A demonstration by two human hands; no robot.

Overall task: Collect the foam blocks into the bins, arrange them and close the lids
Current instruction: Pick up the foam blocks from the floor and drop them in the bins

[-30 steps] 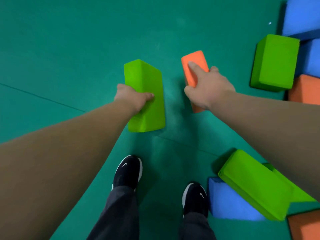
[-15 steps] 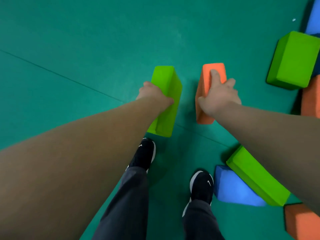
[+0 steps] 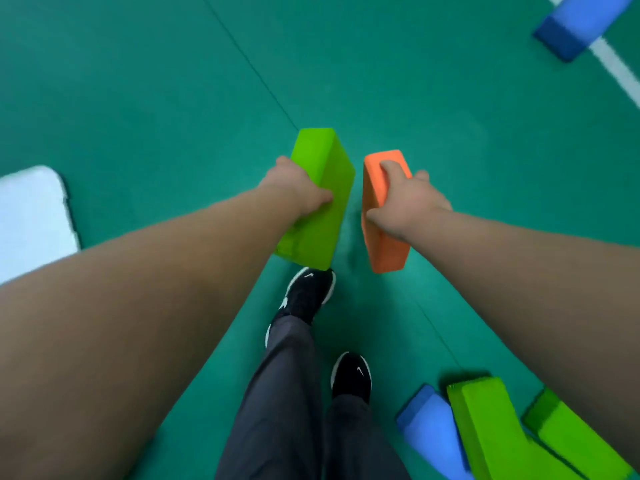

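My left hand (image 3: 297, 192) grips a green foam block (image 3: 320, 202) from its left side and holds it above the green floor. My right hand (image 3: 408, 202) grips an orange foam block (image 3: 381, 244) over its top edge, thumb on the near face. The two blocks hang side by side in front of me, a small gap between them. No bin shows clearly; a white rounded object (image 3: 31, 216) lies at the left edge.
A blue block (image 3: 581, 26) lies far right by a white floor line (image 3: 620, 71). At the lower right sit a blue block (image 3: 433, 431) and two green blocks (image 3: 498, 434). My black shoes (image 3: 308, 292) stand mid-stride on the green mat.
I have turned and stepped away from the pile with both blocks in hand. The pile slid down and right; a white object came into view at left.
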